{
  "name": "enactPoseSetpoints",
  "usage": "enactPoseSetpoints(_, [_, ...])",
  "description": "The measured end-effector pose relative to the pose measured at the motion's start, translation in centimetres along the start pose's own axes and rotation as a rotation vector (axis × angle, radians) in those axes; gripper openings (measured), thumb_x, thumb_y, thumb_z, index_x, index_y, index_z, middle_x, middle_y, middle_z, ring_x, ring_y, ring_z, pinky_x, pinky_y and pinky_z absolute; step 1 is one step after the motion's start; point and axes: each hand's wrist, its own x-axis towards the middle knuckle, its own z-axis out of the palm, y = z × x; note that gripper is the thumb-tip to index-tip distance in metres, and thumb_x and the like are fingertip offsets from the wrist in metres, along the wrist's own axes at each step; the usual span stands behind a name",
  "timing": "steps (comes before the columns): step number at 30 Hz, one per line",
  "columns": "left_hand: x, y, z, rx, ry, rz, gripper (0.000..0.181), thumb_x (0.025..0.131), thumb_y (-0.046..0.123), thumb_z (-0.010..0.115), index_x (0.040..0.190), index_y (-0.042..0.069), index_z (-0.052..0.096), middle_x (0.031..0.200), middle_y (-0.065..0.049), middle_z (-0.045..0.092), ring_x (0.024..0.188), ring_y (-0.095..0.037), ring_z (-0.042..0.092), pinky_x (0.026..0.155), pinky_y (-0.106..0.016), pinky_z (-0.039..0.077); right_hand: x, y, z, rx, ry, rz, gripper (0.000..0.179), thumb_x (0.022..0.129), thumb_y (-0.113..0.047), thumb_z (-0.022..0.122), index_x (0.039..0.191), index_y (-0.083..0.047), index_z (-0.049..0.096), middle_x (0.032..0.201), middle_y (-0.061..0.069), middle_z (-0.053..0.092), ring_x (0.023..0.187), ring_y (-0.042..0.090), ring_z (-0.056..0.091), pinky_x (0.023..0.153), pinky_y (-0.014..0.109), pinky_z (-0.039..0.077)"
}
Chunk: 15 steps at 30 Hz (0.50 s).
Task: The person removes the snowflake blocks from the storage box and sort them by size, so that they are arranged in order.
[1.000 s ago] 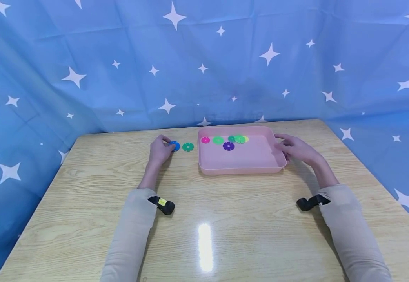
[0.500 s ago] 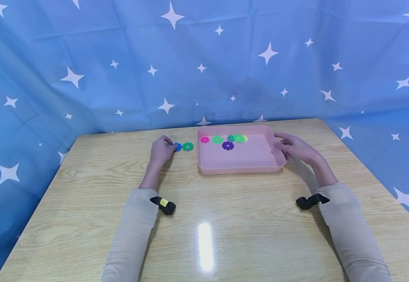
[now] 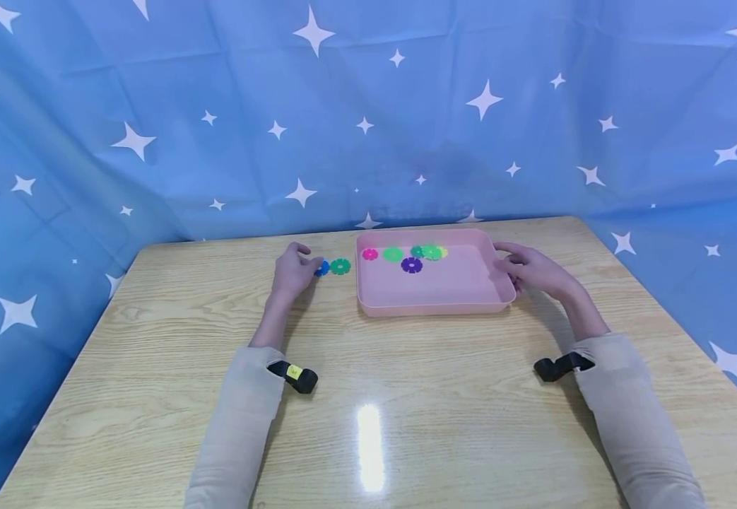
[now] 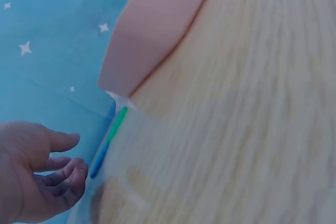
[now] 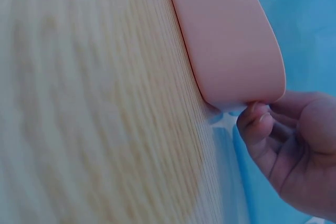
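On the table's far side, my left hand (image 3: 293, 271) is beside a blue notched disc (image 3: 321, 268). Its thumb and fingers are apart in the left wrist view (image 4: 44, 174), with nothing between them. The blue disc lies flat, close against a green notched disc (image 3: 340, 266), and is partly hidden by the hand. My right hand (image 3: 536, 271) grips the right wall of a pink tray (image 3: 432, 309); in the right wrist view its fingertips (image 5: 255, 121) touch the tray's end wall (image 5: 231, 51).
Inside the tray lie several notched discs: a pink disc (image 3: 370, 254), a light green disc (image 3: 393, 254), a purple disc (image 3: 411, 265) and an overlapping green and yellow group. A blue star-patterned curtain (image 3: 368, 141) hangs behind the wooden table (image 3: 444, 396).
The blue disc has slid right until close against the green disc, with my left hand moving along. My left fingers now look looser around it. The right hand and tray have stayed put.
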Motion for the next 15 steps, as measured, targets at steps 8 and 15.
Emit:
enactPoseSetpoints(8, [-0.7, 2.5, 0.9, -0.105, 0.006, 0.114, 0.034, 0.101, 0.019, 0.062, 0.126, -0.004, 0.057, 0.099, -0.017, 0.063, 0.08, -0.024, 0.059, 0.068, -0.033, 0.051, 0.0, 0.2, 0.0, 0.027, 0.004, -0.004, 0.056, 0.108, -0.02, 0.048, 0.157, 0.0, 0.028, 0.077, 0.014, 0.054, 0.058, 0.02, 0.052, 0.057, 0.038, 0.049])
enactPoseSetpoints(15, [-1.3, 4.6, 2.3, -0.161, -0.033, 0.202, 0.025, 0.099, 0.012, 0.063, 0.12, -0.002, 0.06, 0.095, -0.013, 0.062, 0.085, -0.023, 0.059, 0.072, -0.03, 0.048, 0.1, 0.2, 0.0, 0.051, 0.005, -0.013, 0.056, 0.108, -0.018, 0.049, 0.156, 0.001, 0.028, 0.079, 0.015, 0.055, 0.058, 0.02, 0.052, 0.056, 0.038, 0.05])
